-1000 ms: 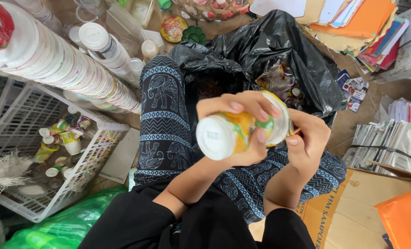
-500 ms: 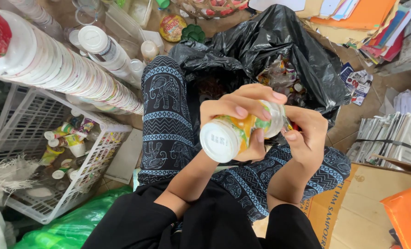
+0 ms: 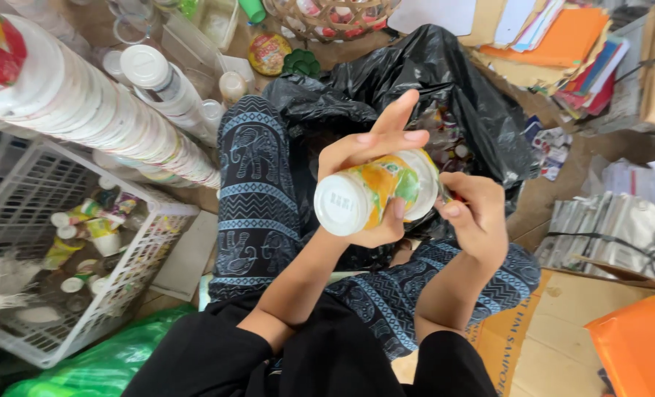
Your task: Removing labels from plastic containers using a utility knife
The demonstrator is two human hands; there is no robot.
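A small plastic bottle [image 3: 375,195] with a white base and an orange-and-green label is held on its side above the lap, base turned toward the camera. It is gripped by the left hand [image 3: 371,165]: thumb pressed under the label, fingers curled over the top, index finger stretched straight and clear of the bottle. The right hand [image 3: 478,217] is set against the bottle's far end, fingers bent and pinched at the mouth; what is pinched there, possibly a seal or a small tool, cannot be made out, as the spot is hidden behind the bottle.

Directly beyond the hands an open black bag [image 3: 445,95] is seen, with small mixed items inside, lying against the patterned dark-blue trousers [image 3: 258,191] of the seated person.

At the left edge of the floor a white wire basket [image 3: 140,257] is noted, holding several similar small bottles. Above it a long stack of white cups [image 3: 92,117] is laid on its side, running from the upper left corner toward the knee. A green bag [image 3: 85,360] is visible at the lower left.

At the right, bundled silver pouches [image 3: 614,228] are stacked beside flattened cardboard [image 3: 563,323], with an orange sheet [image 3: 640,353] in the lower right corner. A woven basket [image 3: 327,18] and a pile of coloured folders [image 3: 563,44] are seen along the top edge.
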